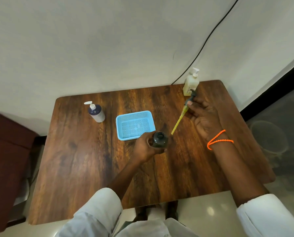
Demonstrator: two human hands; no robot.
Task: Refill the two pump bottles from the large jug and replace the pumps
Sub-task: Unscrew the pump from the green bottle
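Observation:
My left hand [145,147] grips a small dark bottle [159,139] standing upright near the table's middle, its neck uncovered. My right hand [205,117] holds a dark pump [190,98] lifted clear of the bottle; its long tube [178,120], coated in yellow liquid, slants down toward the bottle's right side. A dark blue bottle with a white pump [96,112] stands at the back left. At the back right corner stands a large pale yellow pump jug [190,83], partly behind the pump I hold.
A light blue mesh basket [134,115] sits just behind the dark bottle on the wooden table [83,159]. A black cable [209,35] runs down the wall to the table's back edge. A dark red chair [4,151] stands at the left.

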